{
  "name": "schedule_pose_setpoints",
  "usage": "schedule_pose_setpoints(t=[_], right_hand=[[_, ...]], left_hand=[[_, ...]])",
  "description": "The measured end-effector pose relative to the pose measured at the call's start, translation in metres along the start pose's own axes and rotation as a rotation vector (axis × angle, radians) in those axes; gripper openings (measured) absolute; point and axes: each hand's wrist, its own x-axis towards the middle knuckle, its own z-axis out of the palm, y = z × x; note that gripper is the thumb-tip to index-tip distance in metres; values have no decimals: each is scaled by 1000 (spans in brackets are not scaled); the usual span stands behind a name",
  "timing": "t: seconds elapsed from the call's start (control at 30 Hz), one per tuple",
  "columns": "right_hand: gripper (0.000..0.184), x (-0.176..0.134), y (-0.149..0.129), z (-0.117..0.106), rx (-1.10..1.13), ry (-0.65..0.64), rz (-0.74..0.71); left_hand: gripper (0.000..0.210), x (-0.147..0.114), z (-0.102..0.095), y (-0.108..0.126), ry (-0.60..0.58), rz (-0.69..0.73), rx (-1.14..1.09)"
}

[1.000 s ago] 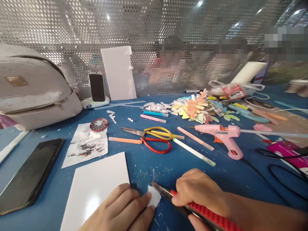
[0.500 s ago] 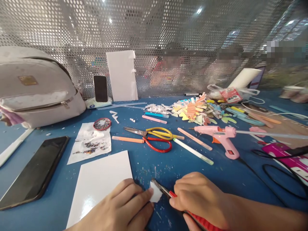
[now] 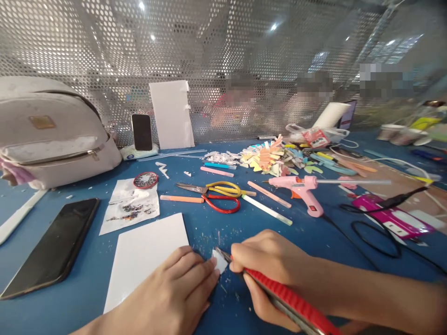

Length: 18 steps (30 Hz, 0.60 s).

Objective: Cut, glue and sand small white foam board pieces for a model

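Note:
My right hand (image 3: 272,270) is closed around a red utility knife (image 3: 289,298), its blade pointing up and to the left. The blade tip meets a small white piece of paper (image 3: 220,261) lying on the blue table. At that piece's left edge, the fingertips of my left hand (image 3: 174,288) are pressed together and pin it down. Partly beneath my left hand is a larger white sheet (image 3: 143,256). Farther back lie scissors (image 3: 209,190) with one yellow and one red handle.
Several coloured pens surround the scissors, among them a white marker (image 3: 267,209). A pink glue gun (image 3: 303,188) and a magenta power strip (image 3: 391,216) stand right, cables trailing. Paper scraps (image 3: 268,158) are heaped behind. On the left are a phone (image 3: 52,246) and a backpack (image 3: 56,139).
The knife has swung so its handle shows more, and the blade tip has shifted across the small paper. My left hand still holds the piece. The camera view has turned slightly right.

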Motion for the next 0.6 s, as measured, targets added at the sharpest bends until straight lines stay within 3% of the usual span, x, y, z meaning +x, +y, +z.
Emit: schedule_pose_setpoints(t=[0.6], right_hand=[[10, 12, -6, -17, 96, -22, 41]], left_hand=[[36, -1, -5, 1, -64, 18, -73]])
